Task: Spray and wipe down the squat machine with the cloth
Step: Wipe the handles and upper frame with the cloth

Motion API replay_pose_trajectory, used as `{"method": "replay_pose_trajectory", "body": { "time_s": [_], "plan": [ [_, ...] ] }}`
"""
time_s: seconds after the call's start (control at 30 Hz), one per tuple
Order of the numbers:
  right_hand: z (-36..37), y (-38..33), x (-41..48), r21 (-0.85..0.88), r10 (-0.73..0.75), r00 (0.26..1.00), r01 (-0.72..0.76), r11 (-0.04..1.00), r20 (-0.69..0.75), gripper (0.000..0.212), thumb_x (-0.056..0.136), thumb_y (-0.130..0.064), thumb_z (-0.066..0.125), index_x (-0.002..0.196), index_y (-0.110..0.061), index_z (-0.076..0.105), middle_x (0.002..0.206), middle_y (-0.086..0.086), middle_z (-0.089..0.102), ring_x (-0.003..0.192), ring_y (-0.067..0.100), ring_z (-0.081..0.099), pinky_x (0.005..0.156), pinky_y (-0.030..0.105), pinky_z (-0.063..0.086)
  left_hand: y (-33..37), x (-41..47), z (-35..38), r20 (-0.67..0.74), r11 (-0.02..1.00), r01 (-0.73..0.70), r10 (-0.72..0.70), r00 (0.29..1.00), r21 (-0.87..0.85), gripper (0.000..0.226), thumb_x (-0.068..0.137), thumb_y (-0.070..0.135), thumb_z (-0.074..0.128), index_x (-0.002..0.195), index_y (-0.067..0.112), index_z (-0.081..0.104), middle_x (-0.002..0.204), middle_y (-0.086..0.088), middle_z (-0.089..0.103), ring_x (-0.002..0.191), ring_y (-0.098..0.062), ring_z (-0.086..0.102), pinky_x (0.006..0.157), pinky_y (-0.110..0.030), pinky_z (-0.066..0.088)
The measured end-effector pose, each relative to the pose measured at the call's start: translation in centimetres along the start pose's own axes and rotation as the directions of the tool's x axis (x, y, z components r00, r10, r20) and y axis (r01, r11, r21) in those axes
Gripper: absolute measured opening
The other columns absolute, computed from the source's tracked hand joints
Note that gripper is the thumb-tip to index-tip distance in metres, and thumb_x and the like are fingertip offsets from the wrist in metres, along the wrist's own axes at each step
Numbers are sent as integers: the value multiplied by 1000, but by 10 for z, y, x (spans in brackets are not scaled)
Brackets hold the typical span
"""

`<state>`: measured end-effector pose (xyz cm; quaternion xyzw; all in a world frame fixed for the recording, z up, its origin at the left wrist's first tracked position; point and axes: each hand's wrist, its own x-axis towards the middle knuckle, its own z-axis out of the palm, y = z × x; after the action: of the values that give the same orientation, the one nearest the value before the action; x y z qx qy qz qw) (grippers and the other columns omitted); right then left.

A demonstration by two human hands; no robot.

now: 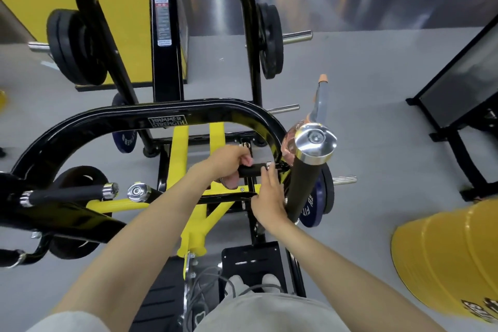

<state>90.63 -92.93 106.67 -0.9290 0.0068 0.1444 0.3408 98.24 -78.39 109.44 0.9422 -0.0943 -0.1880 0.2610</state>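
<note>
- Black-and-yellow squat machine (172, 116) fills the whole view, curved black top bar right in front and plates loaded on pegs at both sides. It sits on grey gym floor (377, 89).
- Left hand (229, 159) is wrapped closed around a short black grip (252, 170) low inside the frame, just under the top bar. Something small and pinkish shows at the fingers, can't tell what it is.
- Right hand (266, 197) sits just beside that grip at its chrome end, fingers loosely spread and pointing up at it. Can't tell if it's pinching anything.
- No cloth I can honestly pick out. A bottle-looking thing (322, 94), clear with an orange tip, pokes up behind the big padded handle (310, 178) on the right. Might be the sprayer, not sure.
- Handling guess: the machine is welded steel and heavy, so it won't shift under wiping pressure. Glossy paint and chrome caps should wipe slick and easy. The foam grips are soft and grabby, so they'd want a full wrap and twist with the cloth.
- Best hold seems to be closing a hand right round each grip, like the left is doing now. Watch knuckles near the bolts and plate pegs.
</note>
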Motion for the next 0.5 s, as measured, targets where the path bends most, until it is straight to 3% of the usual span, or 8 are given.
{"method": "replay_pose_trajectory", "body": {
  "time_s": [0.07, 0.17, 0.27, 0.33, 0.4, 0.5],
  "plan": [
    [1, 0, -1, -15, -7, 1000, 8, 1000, 11, 76, 92, 2, 45, 154, -18, 5, 160, -6, -8, 148, 18, 2, 110, 22, 7, -11, -9, -4, -32, 999, 19, -18, 999, 28, 35, 89, -6, 39, 102, 10, 67, 100, 0, 68, 91, -11, 58, 78, -23, 42],
    [2, 2, -3, -47, -9, 1000, 9, 999, -3, 77, 93, 1, 46, 154, -16, 2, 160, -5, -12, 148, 19, -2, 112, 21, 6, -29, -23, -6, -105, 999, 33, -32, 994, 2, 34, 87, -6, 40, 93, 14, 67, 94, -2, 68, 91, -21, 61, 82, -35, 49],
    [5, 3, -3, -83, -44, 999, 41, 996, -32, 78, 92, 1, 47, 154, -13, 1, 160, -2, -12, 148, 17, -6, 106, 19, -5, -34, -47, -1, -162, 991, 120, -109, 981, 58, 22, 77, 4, 52, 75, 26, 54, 83, 9, 62, 85, -20, 61, 74, -35, 51],
    [6, 2, -3, -94, -46, 999, 43, 995, -27, 78, 92, 2, 47, 154, -13, 1, 160, -1, -12, 148, 17, -8, 109, 23, -6, -35, -63, 5, -259, 966, 231, -196, 946, 112, 16, 67, 14, 58, 79, 24, 55, 83, 10, 57, 78, -18, 58, 66, -31, 49],
    [5, 2, -4, -93, -30, 999, 28, 995, -12, 79, 92, 2, 47, 154, -13, 0, 160, -1, -12, 148, 17, -7, 112, 25, -2, -36, -73, 8, -374, 944, 317, -262, 890, 94, 19, 74, 24, 48, 89, 20, 59, 87, 7, 55, 78, -20, 55, 64, -29, 42],
    [5, 2, -4, -110, -37, 999, 34, 993, -27, 79, 92, 2, 47, 154, -13, 1, 160, -2, -12, 148, 16, -7, 112, 26, -3, -34, -79, 13, -451, 915, 403, -371, 812, -26, 26, 85, 17, 36, 96, 14, 59, 97, -1, 57, 89, -27, 58, 67, -29, 37]
  ]
}}
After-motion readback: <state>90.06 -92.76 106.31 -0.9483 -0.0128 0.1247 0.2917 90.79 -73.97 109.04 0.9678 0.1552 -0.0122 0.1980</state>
